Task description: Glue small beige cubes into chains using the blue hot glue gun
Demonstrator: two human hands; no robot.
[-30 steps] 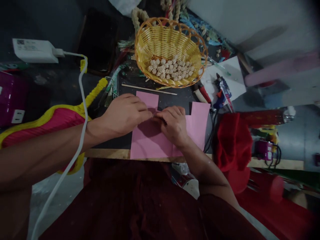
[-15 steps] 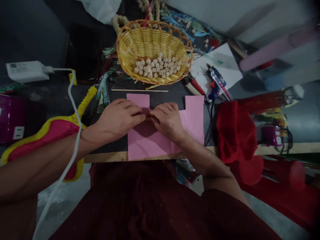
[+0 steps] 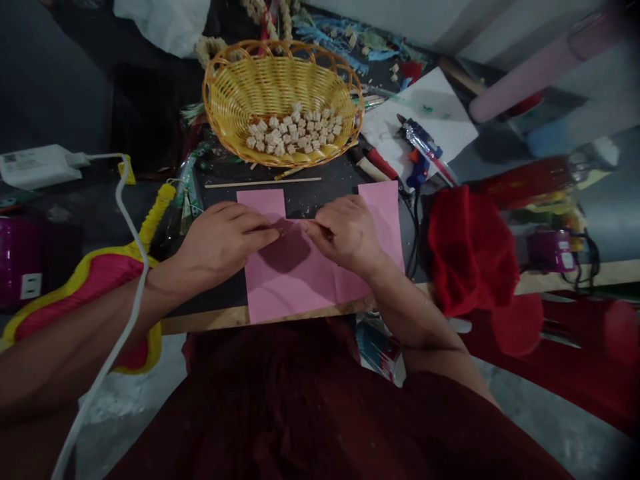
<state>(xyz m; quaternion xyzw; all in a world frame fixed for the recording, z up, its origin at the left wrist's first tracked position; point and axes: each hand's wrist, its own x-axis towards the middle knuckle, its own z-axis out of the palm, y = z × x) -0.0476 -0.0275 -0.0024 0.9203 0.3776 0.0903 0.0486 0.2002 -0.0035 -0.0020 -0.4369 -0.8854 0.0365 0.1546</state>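
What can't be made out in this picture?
Head view: small thing at the fingers of the left hand; too small, partly covered by them.
Head view: anything within the right hand; its curled fingers hide it.
Head view: pink paper directly beneath both hands; they cover it.
Head view: lower pale pieces in the yellow basket; upper ones hide them.
Head view: where the white cable leads; the bottom edge cuts it off.

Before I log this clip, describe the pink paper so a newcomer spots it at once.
Find the basket. Nearer the person, past the stick, the paper lies under the left hand and right hand. Unlike the white sheet, it is pink and notched at the top.
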